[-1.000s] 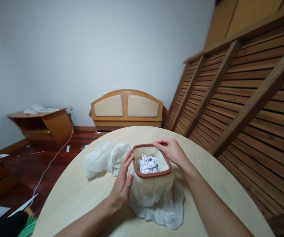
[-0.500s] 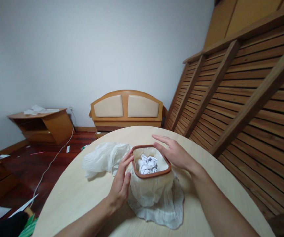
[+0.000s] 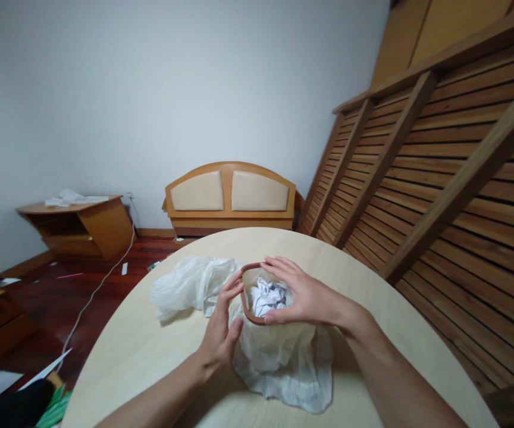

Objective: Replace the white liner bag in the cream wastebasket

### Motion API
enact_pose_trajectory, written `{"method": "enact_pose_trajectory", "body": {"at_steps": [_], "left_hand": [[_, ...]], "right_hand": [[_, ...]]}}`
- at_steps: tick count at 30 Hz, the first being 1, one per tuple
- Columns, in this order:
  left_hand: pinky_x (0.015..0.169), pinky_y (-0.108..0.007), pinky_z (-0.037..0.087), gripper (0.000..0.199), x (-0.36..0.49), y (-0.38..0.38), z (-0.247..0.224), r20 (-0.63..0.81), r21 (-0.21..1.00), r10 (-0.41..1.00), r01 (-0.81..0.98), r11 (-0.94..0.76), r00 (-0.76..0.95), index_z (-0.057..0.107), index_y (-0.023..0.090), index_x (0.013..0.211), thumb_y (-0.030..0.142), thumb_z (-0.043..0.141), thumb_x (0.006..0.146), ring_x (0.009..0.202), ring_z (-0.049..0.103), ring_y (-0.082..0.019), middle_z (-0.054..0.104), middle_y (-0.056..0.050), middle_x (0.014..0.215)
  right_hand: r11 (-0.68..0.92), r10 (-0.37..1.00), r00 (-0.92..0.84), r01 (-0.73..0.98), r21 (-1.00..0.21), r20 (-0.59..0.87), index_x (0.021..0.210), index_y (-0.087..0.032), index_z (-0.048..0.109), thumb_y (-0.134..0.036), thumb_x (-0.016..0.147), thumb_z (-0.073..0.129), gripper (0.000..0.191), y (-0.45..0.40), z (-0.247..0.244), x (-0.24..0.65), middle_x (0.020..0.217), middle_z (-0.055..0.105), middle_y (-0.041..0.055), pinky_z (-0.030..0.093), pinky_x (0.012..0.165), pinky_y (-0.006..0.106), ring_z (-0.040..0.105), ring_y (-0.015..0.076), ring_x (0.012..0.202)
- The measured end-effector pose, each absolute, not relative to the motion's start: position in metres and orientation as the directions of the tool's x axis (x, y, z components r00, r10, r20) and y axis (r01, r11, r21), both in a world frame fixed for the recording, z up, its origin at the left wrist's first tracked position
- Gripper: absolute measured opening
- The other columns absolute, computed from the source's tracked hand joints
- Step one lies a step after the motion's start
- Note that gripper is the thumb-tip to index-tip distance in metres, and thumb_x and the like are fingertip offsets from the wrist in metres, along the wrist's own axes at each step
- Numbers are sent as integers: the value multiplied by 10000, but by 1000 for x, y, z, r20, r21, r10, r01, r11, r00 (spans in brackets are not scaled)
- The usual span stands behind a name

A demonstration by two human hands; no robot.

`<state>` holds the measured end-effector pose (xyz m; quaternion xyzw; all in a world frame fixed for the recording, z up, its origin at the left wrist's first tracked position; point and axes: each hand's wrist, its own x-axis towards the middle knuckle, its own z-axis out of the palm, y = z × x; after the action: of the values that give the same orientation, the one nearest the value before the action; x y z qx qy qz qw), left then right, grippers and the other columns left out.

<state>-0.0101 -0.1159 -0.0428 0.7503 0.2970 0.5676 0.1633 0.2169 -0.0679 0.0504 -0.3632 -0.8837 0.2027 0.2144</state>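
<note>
A small waste bin with a brown rim [image 3: 247, 297] stands on a round pale table, lined with a thin translucent bag [image 3: 284, 371] that hangs over its outside and spreads onto the tabletop. Crumpled white paper [image 3: 268, 295] lies inside. My left hand [image 3: 223, 321] is open at the bin's left side, fingertips against the rim and thumb apart. Across the right part of the opening spans my right hand [image 3: 297, 291], its fingers on the back rim and its thumb on the front rim. The right edge of the rim is hidden under that hand.
A crumpled whitish plastic bag [image 3: 194, 285] lies left of the bin on the table [image 3: 150, 356]. Beyond stand a wooden headboard [image 3: 228, 190] and a low cabinet [image 3: 99, 229] with papers. Slatted wooden panels [image 3: 417, 148] lean on the right. A cable [image 3: 96, 291] crosses the floor.
My right hand has moved left from beside the bin to over its opening, and now grips the rim front and back. My left hand has barely moved.
</note>
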Motion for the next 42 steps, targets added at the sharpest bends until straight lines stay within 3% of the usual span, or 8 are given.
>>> {"method": "enact_pose_trajectory", "body": {"at_steps": [5, 10, 14, 16, 18, 24, 35, 42], "left_hand": [[1174, -675, 198, 708, -13, -121, -28, 719, 576, 643, 292, -764, 263, 347, 301, 1440, 707, 514, 884, 1527, 165, -396, 168, -152, 1658], [1179, -633, 233, 921, -17, -120, 2, 545, 587, 726, 427, -688, 420, 313, 280, 1463, 645, 750, 740, 1533, 102, -426, -11, -177, 1679], [1125, -569, 353, 802, -9, -113, 13, 443, 631, 768, 448, -633, 461, 439, 230, 1300, 492, 851, 664, 1394, 405, -396, 352, -192, 1540], [1013, -503, 453, 667, -1, -106, 13, 455, 668, 793, 433, -605, 405, 478, 223, 1144, 430, 862, 639, 1174, 567, -326, 552, -129, 1294], [911, -443, 487, 619, 8, -95, 11, 481, 709, 821, 414, -571, 308, 472, 223, 1056, 403, 871, 618, 1019, 595, -276, 596, -71, 1098], [838, -329, 474, 550, 31, -27, 26, 547, 785, 837, 359, -505, -18, 450, 219, 971, 405, 854, 649, 944, 583, -196, 575, -34, 1014], [1105, -418, 371, 625, -11, 75, 46, 549, 772, 687, 604, -199, -476, 390, 201, 999, 448, 854, 661, 1245, 425, -280, 425, -114, 1182], [1112, -470, 390, 704, -49, 77, 25, 435, 768, 702, 639, 37, -564, 397, 181, 1077, 487, 855, 638, 1335, 405, -356, 398, -181, 1279]], "right_hand": [[660, 709, -599, 377, -650, 373, 1511, -260, 442, -743, 696, 728, 990, -71, 43, 222, 1592, 394, 115, 189, 1224, 593, 238, 355, 1511], [538, 769, -490, 149, -830, 410, 1605, -264, 194, -867, 764, 494, 1078, -79, 14, 251, 1681, 163, 110, 133, 1241, 547, 159, 314, 1539], [428, 824, -487, 202, -881, 289, 1610, -269, 163, -837, 845, 373, 976, -86, -23, 284, 1686, 132, 96, 111, 1245, 529, 126, 275, 1547], [341, 875, -435, 244, -908, 212, 1602, -270, 206, -743, 945, 276, 813, -86, -38, 296, 1678, 185, 75, 107, 1251, 503, 170, 235, 1540], [262, 914, -378, 280, -924, 144, 1594, -263, 236, -681, 987, 254, 737, -83, -47, 304, 1669, 224, 63, 104, 1257, 478, 210, 214, 1531], [197, 975, -158, 306, -931, 154, 1594, -253, 247, -701, 980, 204, 762, -63, -63, 329, 1644, 296, 78, 126, 1258, 460, 258, 223, 1515], [175, 979, -167, 412, -894, 114, 1598, -202, 233, -695, 981, 263, 790, -58, -77, 343, 1636, 306, 107, 119, 1264, 430, 250, 204, 1518], [207, 974, -191, 526, -825, 123, 1559, -244, 353, -677, 988, 282, 720, -52, -81, 341, 1613, 366, 71, 147, 1266, 462, 299, 227, 1501]]}}
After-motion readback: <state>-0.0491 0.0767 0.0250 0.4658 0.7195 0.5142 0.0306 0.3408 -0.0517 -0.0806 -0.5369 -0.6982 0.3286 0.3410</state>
